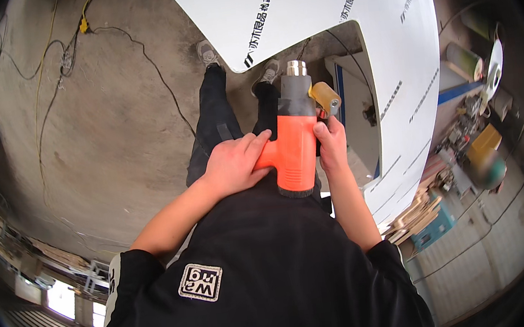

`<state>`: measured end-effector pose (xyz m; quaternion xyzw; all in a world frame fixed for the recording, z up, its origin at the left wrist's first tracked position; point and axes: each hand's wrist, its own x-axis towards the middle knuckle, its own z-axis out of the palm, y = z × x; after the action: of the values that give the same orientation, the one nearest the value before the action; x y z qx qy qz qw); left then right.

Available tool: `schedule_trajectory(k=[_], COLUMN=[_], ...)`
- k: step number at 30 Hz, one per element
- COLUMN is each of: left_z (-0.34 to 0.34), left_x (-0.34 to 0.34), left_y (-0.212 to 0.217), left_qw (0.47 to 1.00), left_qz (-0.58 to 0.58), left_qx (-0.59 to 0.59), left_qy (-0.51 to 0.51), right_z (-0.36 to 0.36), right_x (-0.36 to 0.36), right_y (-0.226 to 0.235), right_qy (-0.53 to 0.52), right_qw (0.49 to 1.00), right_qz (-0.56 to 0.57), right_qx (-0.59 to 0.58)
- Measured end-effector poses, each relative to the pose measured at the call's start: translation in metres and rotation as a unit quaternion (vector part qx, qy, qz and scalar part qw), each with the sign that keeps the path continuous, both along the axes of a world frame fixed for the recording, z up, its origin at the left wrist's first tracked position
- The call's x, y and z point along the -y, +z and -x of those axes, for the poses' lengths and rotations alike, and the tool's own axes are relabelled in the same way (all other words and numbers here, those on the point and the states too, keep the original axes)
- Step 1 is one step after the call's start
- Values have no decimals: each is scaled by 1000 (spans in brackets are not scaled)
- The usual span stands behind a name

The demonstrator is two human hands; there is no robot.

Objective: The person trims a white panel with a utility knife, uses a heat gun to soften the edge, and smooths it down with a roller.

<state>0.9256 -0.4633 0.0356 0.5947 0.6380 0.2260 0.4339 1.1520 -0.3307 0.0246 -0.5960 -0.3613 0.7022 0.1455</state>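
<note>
A heat gun [299,150] with an orange body, dark grey collar and silver nozzle is held in front of my waist, its nozzle pointing away from me. My left hand [236,163] is wrapped round its handle. Just to its right, my right hand [333,146] is closed on a small roller [326,96] with a yellow cylinder; most of its handle is hidden by the hand and the heat gun. Beyond both tools lies a large white panel [399,40] with dark printing on its film, curving round on the right side.
Black and yellow cables [79,36] run over the concrete floor [129,113] at the left. My shoes stand under the panel's near corner. At the right are a blue bar [459,92], stacked wooden boards [417,214] and a teal box [435,228].
</note>
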Motion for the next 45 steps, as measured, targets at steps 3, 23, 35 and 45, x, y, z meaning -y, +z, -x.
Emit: schedule_trajectory(k=[3, 23, 35, 45], left_z=[-37, -124, -124, -135], left_x=[-5, 7, -5, -51], left_y=[-18, -24, -37, -49], left_qw=[999, 962, 966, 964], left_qz=[-16, 29, -9, -44], left_qx=[-12, -63, -36, 19], left_qy=[34, 264, 257, 260], right_z=[-30, -26, -27, -45], right_x=[-22, -52, -59, -92], right_y=[-15, -28, -27, -17], right_qy=[63, 131, 116, 64], right_qw=[998, 980, 988, 995], right_qz=[4, 100, 59, 10], right_qx=[0, -112, -84, -73])
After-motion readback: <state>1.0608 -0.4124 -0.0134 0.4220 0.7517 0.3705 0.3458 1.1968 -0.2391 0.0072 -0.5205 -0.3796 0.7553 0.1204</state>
